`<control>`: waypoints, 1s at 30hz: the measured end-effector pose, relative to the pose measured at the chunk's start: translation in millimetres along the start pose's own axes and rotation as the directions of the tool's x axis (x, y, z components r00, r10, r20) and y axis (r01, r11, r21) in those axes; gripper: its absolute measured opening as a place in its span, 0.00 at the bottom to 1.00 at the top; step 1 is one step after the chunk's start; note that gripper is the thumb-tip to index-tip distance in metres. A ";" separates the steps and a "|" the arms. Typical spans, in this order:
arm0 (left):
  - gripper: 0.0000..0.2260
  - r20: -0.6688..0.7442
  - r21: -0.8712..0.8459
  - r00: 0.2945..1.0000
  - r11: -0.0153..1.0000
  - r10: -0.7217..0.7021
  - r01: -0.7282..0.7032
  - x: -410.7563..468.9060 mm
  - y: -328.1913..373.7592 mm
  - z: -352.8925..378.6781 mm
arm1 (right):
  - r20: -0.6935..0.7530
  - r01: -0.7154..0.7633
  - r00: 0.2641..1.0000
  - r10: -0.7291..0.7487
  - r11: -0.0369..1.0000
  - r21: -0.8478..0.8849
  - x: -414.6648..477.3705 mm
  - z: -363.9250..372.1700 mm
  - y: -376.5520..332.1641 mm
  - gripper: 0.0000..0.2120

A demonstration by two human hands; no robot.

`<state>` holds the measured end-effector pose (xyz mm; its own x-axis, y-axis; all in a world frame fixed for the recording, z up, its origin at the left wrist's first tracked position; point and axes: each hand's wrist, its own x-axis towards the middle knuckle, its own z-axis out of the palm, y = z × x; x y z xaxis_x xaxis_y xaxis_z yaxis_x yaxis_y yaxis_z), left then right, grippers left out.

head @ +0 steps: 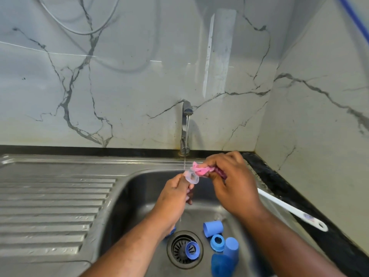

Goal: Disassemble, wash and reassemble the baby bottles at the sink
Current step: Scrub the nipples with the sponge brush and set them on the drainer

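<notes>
My left hand (175,192) pinches a clear silicone bottle teat (192,176) under the thin stream from the tap (186,124). My right hand (229,180) is closed on a pink cloth (200,169) pressed against the teat. In the steel sink basin (129,196) lie blue bottle parts: a cap (213,227), a screw ring (217,241), another ring (192,249) on the drain strainer (179,250), a second cap (231,246) and a blue bottle body (221,264). One more blue piece (172,231) peeks out under my left wrist.
A white long-handled bottle brush (289,208) lies on the sink's right rim beside the black counter edge (299,196). The ribbed steel drainboard (50,206) spreads to the left. Marble-look walls close in behind and to the right.
</notes>
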<state>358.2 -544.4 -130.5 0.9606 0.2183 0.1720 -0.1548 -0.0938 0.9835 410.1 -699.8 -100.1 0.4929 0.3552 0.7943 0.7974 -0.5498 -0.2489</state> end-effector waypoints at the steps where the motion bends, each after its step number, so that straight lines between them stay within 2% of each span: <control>1: 0.16 -0.005 0.010 1.000 1.000 0.001 -0.001 0.7 -0.9 -0.3 | 0.004 0.048 0.999 -0.049 0.998 0.041 -0.2 -2.9 -5.1 0.19; 4: 0.16 0.016 -0.031 1.000 0.999 0.013 -0.012 -1.4 -2.6 0.7 | 0.097 0.147 0.983 -0.158 0.984 0.104 -1.2 2.8 -13.5 0.20; 8: 0.14 0.026 -0.056 0.999 0.998 0.041 -0.040 -5.0 3.5 3.1 | 0.113 -0.055 0.992 0.062 0.997 -0.062 1.0 11.0 11.2 0.16; 10: 0.15 0.010 -0.037 0.999 0.998 0.044 -0.044 -4.3 4.4 5.5 | 0.057 -0.095 0.993 0.100 0.992 -0.087 1.0 5.1 14.9 0.16; 12: 0.15 -0.017 -0.007 1.000 1.000 0.016 -0.016 -1.2 -0.9 4.1 | -0.008 -0.039 0.999 0.039 0.999 0.021 1.3 -0.9 4.4 0.18; 15: 0.15 0.004 -0.030 1.000 1.000 0.009 -0.009 0.6 -6.9 0.5 | 0.101 0.117 0.986 -0.131 0.984 0.136 -2.1 2.2 -16.2 0.20; 17: 0.15 0.005 -0.054 1.000 0.999 0.003 -0.002 0.6 -6.4 -0.8 | 0.145 0.046 0.987 -0.064 0.991 0.128 -2.2 10.6 -9.5 0.18; 19: 0.16 -0.012 -0.061 1.000 0.998 -0.010 0.010 0.7 -4.9 -1.0 | 0.141 -0.082 0.987 0.078 0.996 0.021 -0.3 12.5 1.3 0.16; 21: 0.16 -0.028 -0.035 1.000 0.999 -0.009 0.008 2.5 -4.9 0.0 | 0.097 -0.115 0.988 0.122 0.991 -0.071 0.2 5.8 4.9 0.16; 23: 0.17 -0.041 0.003 0.999 1.000 -0.019 0.019 4.8 -7.7 -0.6 | 0.038 -0.066 0.997 0.066 0.998 -0.004 -0.3 -0.9 -0.8 0.16; 26: 0.16 -0.033 0.002 0.999 1.000 -0.013 0.013 4.5 -12.3 -1.2 | 0.105 0.086 0.989 -0.099 0.988 0.127 -2.5 0.5 -14.8 0.18; 28: 0.15 -0.013 -0.005 1.000 1.000 -0.009 0.009 3.2 -11.5 -0.3 | 0.167 0.010 0.986 -0.026 0.995 0.100 -1.7 6.7 -9.9 0.17; 30: 0.16 -0.015 -0.018 1.000 1.000 0.005 -0.006 3.1 -8.4 -0.5 | 0.181 -0.112 0.976 0.119 0.992 -0.049 0.1 7.8 1.2 0.16</control>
<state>362.4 -542.5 -138.2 0.9561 0.2327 0.1780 -0.1642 -0.0775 0.9834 413.9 -694.6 -104.7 0.6392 0.4182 0.6454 0.7191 -0.6226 -0.3088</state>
